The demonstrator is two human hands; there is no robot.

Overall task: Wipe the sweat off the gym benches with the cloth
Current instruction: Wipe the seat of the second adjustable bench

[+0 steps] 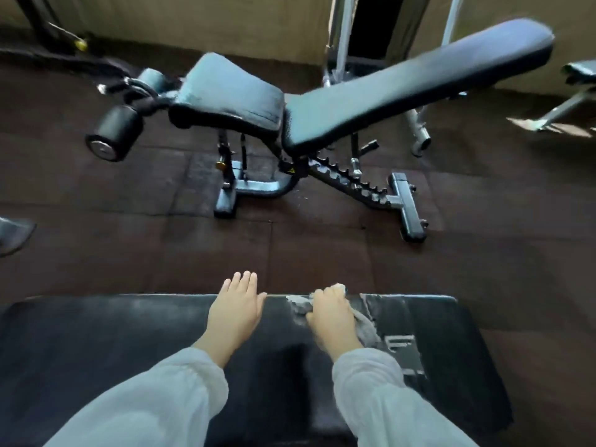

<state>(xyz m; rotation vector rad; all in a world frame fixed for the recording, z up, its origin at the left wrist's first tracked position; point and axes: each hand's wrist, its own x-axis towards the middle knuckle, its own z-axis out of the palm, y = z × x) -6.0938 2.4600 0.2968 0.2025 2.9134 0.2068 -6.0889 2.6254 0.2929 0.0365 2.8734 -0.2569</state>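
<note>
Right hand (332,317) grips the grey cloth (364,324) at the near bench's (129,343) far edge while the left hand (237,306) rests flat beside it; long, overlapping, firmly pressed strokes would likely serve best before the incline bench (403,88) beyond.

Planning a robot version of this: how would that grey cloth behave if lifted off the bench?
The cloth lies crumpled under the right hand, so it is probably floppy and would sag. It looks thin, likely light. On the smooth flat bench it should slide easily.
</note>
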